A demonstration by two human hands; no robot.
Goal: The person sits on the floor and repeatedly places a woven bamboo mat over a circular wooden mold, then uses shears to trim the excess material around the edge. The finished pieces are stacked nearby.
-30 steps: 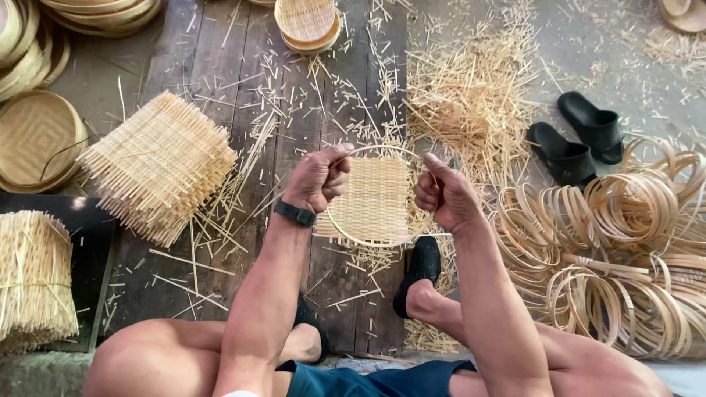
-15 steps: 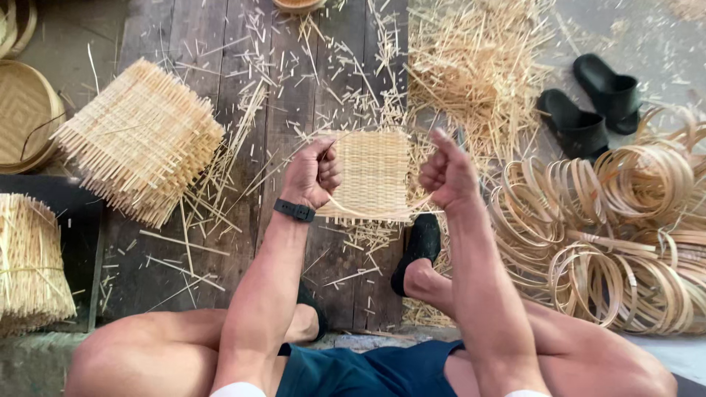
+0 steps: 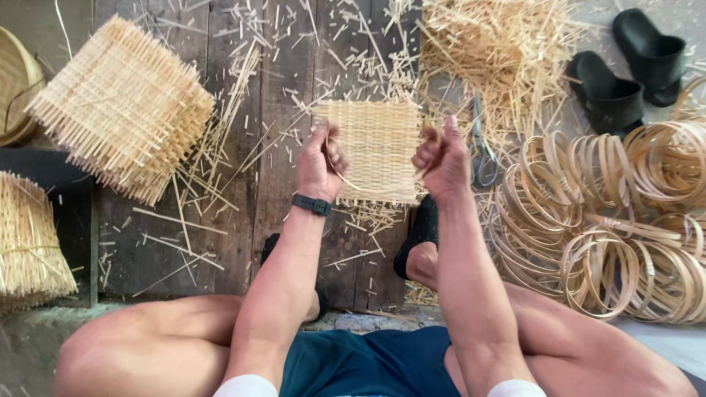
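Woven mat (image 3: 376, 147), small & square, made of pale bamboo strips, is held up over the plank floor (image 3: 287, 220). Left hand (image 3: 321, 158) pinches the mat's left edge, fingers closed tight on it. Right hand (image 3: 441, 156) is curled at the mat's right edge; can't tell if it really grips the mat. Left of the mat sits a stack of mats (image 3: 125, 106). Right of the mat lie scissors (image 3: 482, 151), then a pile of bamboo rings (image 3: 625, 213). Above the mat, loose strips (image 3: 485, 44) & black sandals (image 3: 625, 70).
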